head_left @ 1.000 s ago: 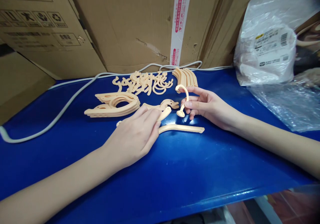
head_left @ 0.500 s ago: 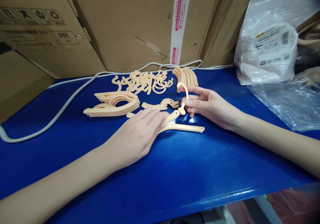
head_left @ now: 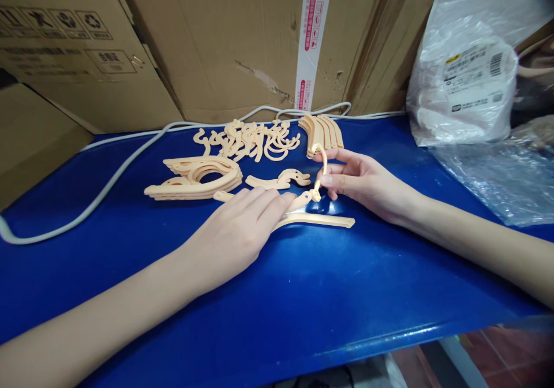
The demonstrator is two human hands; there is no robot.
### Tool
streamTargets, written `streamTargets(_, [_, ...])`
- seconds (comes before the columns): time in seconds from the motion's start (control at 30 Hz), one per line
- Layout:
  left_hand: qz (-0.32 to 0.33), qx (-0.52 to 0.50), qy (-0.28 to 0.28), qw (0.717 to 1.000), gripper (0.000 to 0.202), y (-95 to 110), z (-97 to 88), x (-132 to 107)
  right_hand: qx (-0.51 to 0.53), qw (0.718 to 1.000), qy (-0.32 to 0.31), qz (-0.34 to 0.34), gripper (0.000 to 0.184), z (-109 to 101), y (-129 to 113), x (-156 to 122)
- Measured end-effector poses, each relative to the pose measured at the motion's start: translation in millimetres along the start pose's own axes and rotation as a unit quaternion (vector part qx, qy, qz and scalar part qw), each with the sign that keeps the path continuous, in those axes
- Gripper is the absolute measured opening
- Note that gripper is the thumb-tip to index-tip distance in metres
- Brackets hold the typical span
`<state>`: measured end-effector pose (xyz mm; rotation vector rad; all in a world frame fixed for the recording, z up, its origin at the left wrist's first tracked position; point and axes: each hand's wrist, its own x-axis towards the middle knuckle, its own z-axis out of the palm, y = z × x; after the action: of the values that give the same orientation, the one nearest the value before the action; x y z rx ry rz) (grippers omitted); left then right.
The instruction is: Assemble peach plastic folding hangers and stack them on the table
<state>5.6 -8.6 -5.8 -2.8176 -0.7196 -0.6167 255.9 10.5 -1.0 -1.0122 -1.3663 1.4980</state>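
Note:
Between the fingers and thumb of my right hand (head_left: 352, 177) is a cream plastic hook (head_left: 324, 165), curved end up. Its lower end is close to the rounded, holed tip of a cream hanger arm (head_left: 300, 202); whether they touch I cannot tell. My left hand (head_left: 246, 226) is closed over that arm from above and hides its middle. Just in front, a second long arm (head_left: 320, 219) lies partly under my left hand. Behind my hands rests a cream piece with a curved, holed end (head_left: 281, 180).
A stack of cream hanger frames (head_left: 194, 183) lies left, a pile of loose hooks (head_left: 251, 140) behind, and curved arms (head_left: 322, 131) at the back. A white cable (head_left: 125, 171) crosses the blue table (head_left: 346, 301). Cardboard boxes (head_left: 242, 36) and a plastic-wrapped roll (head_left: 467, 88) stand around.
The hook in my right hand has turned at its lower end, beside the arm's tip. My left hand has shifted slightly, keeping its hold on the arm.

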Motion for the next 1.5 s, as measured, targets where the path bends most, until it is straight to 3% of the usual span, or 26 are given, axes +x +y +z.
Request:
streamTargets(0.37, [0.019, 0.001, 0.008, 1.0, 0.03, 1.0, -1.9, -1.3, 0.004, 1.0, -0.016, 0.006, 0.045, 4.0, -3.7, -2.7])
streamTargets(0.73, [0.054, 0.067, 0.034, 0.996, 0.03, 1.8, -2.5, 1.7, 0.0, 0.998, -0.018, -0.058, 0.042, 0.5, -2.9, -3.2])
streamTargets(1.5, [0.065, 0.121, 0.019, 0.99, 0.035, 3.4, -4.6, 3.7, -0.181, 0.973, -0.022, -0.142, 0.054, 0.0, -7.8, -8.7])
